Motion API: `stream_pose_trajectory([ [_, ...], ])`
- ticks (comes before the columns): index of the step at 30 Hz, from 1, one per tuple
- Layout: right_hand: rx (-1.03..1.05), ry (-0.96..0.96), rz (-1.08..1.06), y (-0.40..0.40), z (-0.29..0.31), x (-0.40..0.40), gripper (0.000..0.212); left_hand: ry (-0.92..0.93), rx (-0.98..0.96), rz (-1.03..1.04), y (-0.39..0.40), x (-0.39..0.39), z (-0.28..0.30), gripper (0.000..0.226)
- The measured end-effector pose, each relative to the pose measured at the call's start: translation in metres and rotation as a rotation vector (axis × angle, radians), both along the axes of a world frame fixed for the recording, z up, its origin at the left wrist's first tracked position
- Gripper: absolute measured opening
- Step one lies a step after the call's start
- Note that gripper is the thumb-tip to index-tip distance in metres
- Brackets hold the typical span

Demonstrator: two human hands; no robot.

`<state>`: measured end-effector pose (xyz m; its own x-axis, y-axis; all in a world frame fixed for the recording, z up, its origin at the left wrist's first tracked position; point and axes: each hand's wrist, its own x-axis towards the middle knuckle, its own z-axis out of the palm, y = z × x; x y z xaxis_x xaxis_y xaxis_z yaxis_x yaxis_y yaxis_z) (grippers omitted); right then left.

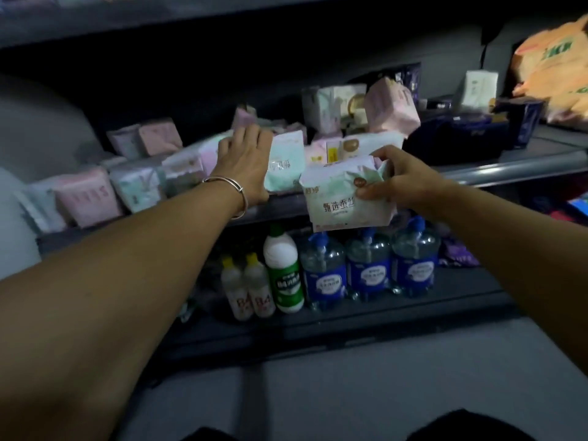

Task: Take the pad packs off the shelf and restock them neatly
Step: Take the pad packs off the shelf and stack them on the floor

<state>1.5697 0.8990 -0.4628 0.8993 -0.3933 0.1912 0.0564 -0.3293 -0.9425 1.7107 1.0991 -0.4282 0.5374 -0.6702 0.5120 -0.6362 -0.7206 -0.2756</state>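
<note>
— What is the right hand [402, 183] doing?

— It is gripping a white-and-pink pad pack [345, 195] by its top right corner, thumb curled over the front, holding it in the air just in front of the shelf edge [509, 170].

— And the left hand [245, 160]?

— It is reaching forward, arm outstretched, fingers straight and lying flat against a mint pad pack [284, 160] standing on the shelf. A bangle [230, 189] is sitting on the wrist.

— What is lying below?

— Three blue-labelled jugs [369, 268], one green-labelled bottle [284, 272] and two yellow-capped bottles [246, 291]. The packs further back are blurring together, perhaps a dozen.
</note>
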Motion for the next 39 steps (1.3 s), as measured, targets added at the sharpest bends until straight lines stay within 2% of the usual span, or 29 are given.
stream_pose_trajectory([
  [2,-0.017,0.089,0.027,-0.003,-0.019,-0.011,0.050,-0.026,0.048,-0.012,0.002,-0.011,-0.023,0.072],
  [7,-0.099,0.265,0.069,-0.011,-0.071,-0.023,0.066,0.022,0.145,-0.022,0.004,-0.030,-0.081,0.076],
  [10,-0.148,0.361,0.117,-0.019,-0.102,-0.026,0.056,0.088,0.184,-0.030,-0.001,-0.031,-0.118,0.075],
  [12,-0.205,0.442,0.106,-0.026,-0.122,-0.024,0.048,0.033,0.198,-0.088,-0.003,-0.023,-0.147,0.077],
  [15,-0.290,0.551,0.079,-0.031,-0.154,-0.014,0.049,-0.010,0.191,-0.159,-0.002,-0.010,-0.198,0.087],
  [21,-0.276,0.771,0.110,-0.025,-0.246,0.004,0.051,0.088,0.312,-0.262,0.009,-0.002,-0.304,0.088],
  [27,-0.243,0.862,0.078,-0.015,-0.330,0.019,0.052,0.249,0.433,-0.252,0.014,-0.011,-0.401,0.088],
  [31,-0.263,0.867,0.044,-0.013,-0.374,0.027,0.050,0.234,0.423,-0.229,0.014,-0.011,-0.444,0.070],
  [37,-0.229,0.838,-0.025,-0.013,-0.416,0.039,0.053,0.206,0.385,-0.156,-0.001,0.002,-0.477,0.038],
  [39,-0.266,0.827,-0.049,-0.009,-0.429,0.042,0.050,0.231,0.391,-0.121,-0.003,0.004,-0.492,0.036],
])
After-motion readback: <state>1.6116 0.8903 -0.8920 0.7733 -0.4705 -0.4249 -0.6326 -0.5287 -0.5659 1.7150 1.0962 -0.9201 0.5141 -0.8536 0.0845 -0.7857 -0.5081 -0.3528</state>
